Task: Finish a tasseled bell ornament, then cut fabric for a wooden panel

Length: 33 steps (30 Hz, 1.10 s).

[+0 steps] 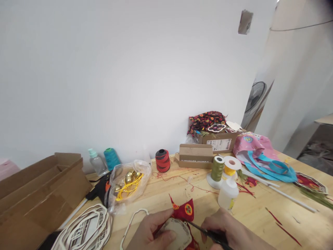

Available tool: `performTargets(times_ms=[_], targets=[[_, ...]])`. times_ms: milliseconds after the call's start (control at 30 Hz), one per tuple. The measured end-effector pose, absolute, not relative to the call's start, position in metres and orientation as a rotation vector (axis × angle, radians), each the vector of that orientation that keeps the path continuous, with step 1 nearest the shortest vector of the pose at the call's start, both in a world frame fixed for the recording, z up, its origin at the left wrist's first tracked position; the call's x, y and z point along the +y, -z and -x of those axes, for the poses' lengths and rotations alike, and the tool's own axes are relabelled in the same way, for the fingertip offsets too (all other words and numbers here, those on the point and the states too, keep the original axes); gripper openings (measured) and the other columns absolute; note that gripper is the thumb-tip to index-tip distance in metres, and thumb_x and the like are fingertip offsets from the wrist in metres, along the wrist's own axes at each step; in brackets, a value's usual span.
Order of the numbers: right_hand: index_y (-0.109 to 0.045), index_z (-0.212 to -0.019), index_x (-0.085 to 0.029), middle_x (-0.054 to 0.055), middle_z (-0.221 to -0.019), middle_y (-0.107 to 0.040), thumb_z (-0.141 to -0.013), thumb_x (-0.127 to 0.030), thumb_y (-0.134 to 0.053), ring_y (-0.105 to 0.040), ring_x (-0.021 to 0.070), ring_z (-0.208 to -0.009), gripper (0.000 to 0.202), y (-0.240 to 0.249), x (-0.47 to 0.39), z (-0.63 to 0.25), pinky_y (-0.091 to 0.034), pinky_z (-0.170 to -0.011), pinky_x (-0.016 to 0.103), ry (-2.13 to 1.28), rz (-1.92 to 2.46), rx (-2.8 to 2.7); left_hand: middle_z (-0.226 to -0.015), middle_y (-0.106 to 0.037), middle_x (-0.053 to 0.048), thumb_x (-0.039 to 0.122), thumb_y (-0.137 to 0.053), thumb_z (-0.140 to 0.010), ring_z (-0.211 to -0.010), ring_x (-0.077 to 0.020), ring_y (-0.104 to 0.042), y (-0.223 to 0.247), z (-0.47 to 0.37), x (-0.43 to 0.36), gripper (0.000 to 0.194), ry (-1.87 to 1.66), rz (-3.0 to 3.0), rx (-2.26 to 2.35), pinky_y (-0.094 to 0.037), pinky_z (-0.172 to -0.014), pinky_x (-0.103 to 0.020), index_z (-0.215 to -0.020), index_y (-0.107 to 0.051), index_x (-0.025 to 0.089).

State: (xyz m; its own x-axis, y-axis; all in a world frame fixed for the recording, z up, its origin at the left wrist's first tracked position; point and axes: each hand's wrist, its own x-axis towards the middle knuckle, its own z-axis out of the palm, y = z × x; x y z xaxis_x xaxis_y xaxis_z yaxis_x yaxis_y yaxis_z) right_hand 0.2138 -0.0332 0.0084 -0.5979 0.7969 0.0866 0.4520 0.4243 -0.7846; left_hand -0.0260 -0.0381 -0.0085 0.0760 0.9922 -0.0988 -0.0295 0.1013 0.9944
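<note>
Near the bottom edge, my left hand [156, 227] is closed on a pale, curved-edged panel [177, 232] together with red patterned fabric [186, 209]. A fabric flap with a round flower print sticks up beyond the panel. My right hand [221, 225], closed too, grips dark scissors [200, 229]. Their blades point left and meet the fabric at the panel's edge. The handles are mostly hidden by my fingers. Beside my left hand lies a thin cream frame [130, 224].
Frames [85, 229] are stacked at left by a cardboard box [44, 191]. A bag of gold bells [130, 184], red thread [162, 160], a white bottle [228, 194] and green thread [217, 169] stand beyond my hands. White rods [291, 199] and pink cloth [256, 146] lie right.
</note>
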Motion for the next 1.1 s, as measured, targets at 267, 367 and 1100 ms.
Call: performTargets(times_ms=[267, 367, 1100], targets=[[-0.063, -0.071, -0.016, -0.001, -0.056, -0.047, -0.069, -0.068, -0.043, -0.038, 0.0105, -0.052, 0.056, -0.022, -0.034, -0.215, -0.031, -0.046, 0.020, -0.957, 1.079, -2.278, -0.082, -0.072, -0.002, 0.022, -0.073, -0.052, -0.078, -0.0211, -0.062, -0.008, 0.020, -0.040, 0.032, -0.985, -1.188, 1.178, -0.047, -0.072, -0.029, -0.084, -0.071, 0.023], [-0.063, -0.069, -0.016, -0.001, -0.056, -0.047, -0.070, -0.065, -0.046, -0.040, 0.0113, -0.054, 0.052, -0.022, -0.037, -0.217, -0.032, -0.047, 0.020, -0.897, 1.133, -2.287, -0.080, -0.072, -0.001, 0.020, -0.073, -0.051, -0.077, -0.0204, -0.062, -0.012, 0.017, -0.043, 0.031, -1.010, -1.150, 1.168, -0.045, -0.071, -0.028, -0.081, -0.071, 0.023], [-0.061, -0.092, -0.015, 0.001, -0.072, -0.052, -0.063, -0.071, -0.047, -0.043, 0.0131, -0.061, 0.065, -0.024, -0.037, -0.225, -0.038, -0.055, 0.021, -1.088, 1.213, -2.313, -0.083, -0.070, -0.002, 0.022, -0.070, -0.060, -0.080, -0.0203, -0.057, -0.020, 0.022, -0.037, 0.033, -0.789, -1.148, 1.011, -0.042, -0.073, -0.029, -0.093, -0.068, 0.022]])
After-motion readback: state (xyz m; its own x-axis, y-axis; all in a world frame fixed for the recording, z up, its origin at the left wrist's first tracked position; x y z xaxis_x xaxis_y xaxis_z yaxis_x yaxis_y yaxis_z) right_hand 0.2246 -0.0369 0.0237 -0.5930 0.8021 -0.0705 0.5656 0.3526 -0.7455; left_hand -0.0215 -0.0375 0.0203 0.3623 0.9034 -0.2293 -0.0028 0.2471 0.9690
